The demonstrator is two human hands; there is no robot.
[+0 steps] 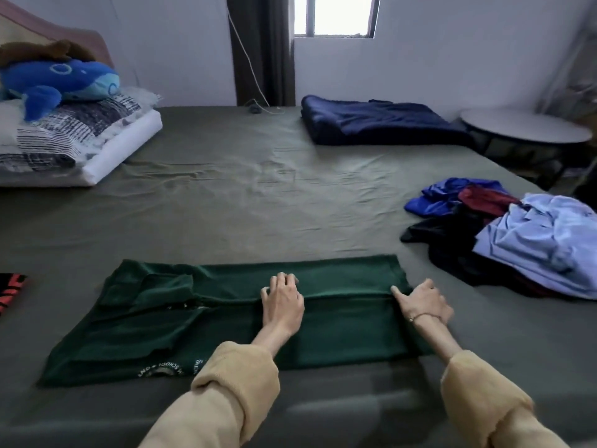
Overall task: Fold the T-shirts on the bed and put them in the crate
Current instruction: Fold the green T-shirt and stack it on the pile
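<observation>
Both hands are down on the green T-shirt, which lies flat on the near part of the bed, stretched left to right, its long sides folded in toward the middle. The left hand presses palm-down on the centre seam of the fold, fingers spread and relaxed, gripping nothing — just flat on the cloth. The right hand sits at the shirt's right end; its fingers are curled at the hem edge, thumb pointing left along the fold, and I cannot tell whether cloth is actually pinched. A thin bracelet shows on that wrist, and both forearms wear tan sleeves pushed back.

Over on the right edge of the bed, a loose pile of clothes waits — light blue on top, then black, maroon and bright blue. Far right, a folded navy blanket lies near the wall. Far left, a blue whale plush rests on striped pillows. At the left edge, a scrap of red-and-black fabric peeks in. A round bench stands beyond the bed on the right.
</observation>
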